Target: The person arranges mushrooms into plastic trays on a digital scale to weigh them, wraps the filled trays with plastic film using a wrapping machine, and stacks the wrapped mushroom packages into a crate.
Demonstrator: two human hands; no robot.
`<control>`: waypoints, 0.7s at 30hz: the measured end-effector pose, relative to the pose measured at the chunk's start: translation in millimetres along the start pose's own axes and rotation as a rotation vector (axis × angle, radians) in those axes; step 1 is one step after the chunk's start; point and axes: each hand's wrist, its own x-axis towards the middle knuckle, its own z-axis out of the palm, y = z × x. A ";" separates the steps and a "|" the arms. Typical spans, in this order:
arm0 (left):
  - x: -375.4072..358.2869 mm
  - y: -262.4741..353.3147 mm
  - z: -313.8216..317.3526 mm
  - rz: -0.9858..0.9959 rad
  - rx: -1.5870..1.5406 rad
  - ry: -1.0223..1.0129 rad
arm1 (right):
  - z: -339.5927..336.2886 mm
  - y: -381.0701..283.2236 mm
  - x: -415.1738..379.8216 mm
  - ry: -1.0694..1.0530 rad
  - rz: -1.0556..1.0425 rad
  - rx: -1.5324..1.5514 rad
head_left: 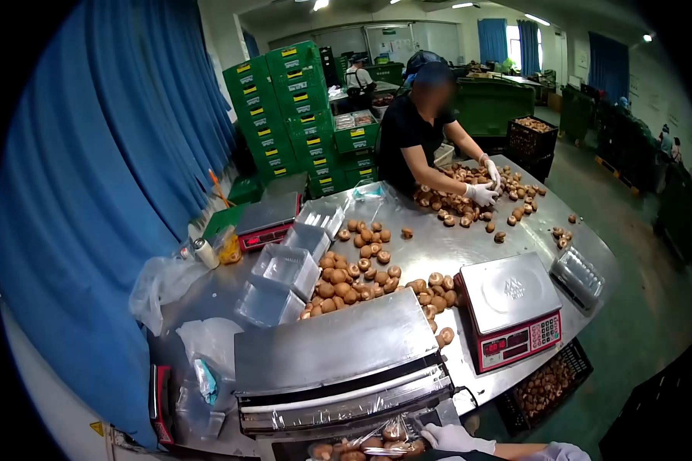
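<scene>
At the bottom edge, my right hand (pixel 452 438), in a white glove, is closed at the right end of a tray of brown mushrooms (pixel 369 446). Shiny clear film lies over the mushrooms. My left hand is out of view. Just beyond the tray stands a film wrapping machine (pixel 334 342) with a flat metal top and a roll of film (pixel 338 396) along its near side. Loose mushrooms (pixel 338 284) are spread behind the machine. To the right is a digital scale (pixel 511 296) with a red lit display.
Clear plastic trays (pixel 284 269) are stacked at left beside a second scale (pixel 269 219). Across the metal table (pixel 584 230), a co-worker (pixel 423 131) in white gloves handles a mushroom pile (pixel 450 200). Green crates (pixel 277 115) rise behind. A black crate of mushrooms (pixel 546 384) sits low at right.
</scene>
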 end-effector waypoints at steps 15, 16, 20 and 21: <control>-27.0 -30.3 -30.5 0.221 0.455 -0.305 | -32.0 24.6 -10.1 -0.226 0.033 -0.226; -31.0 -25.5 -22.0 0.201 0.330 -0.234 | -14.0 37.0 -11.4 -0.188 -0.006 -0.168; -37.9 -10.1 2.8 0.194 0.084 -0.112 | 14.5 29.6 -1.0 -0.010 -0.234 0.103; -39.2 -6.5 5.1 0.188 0.051 -0.113 | 24.1 27.7 7.4 0.014 -0.254 0.411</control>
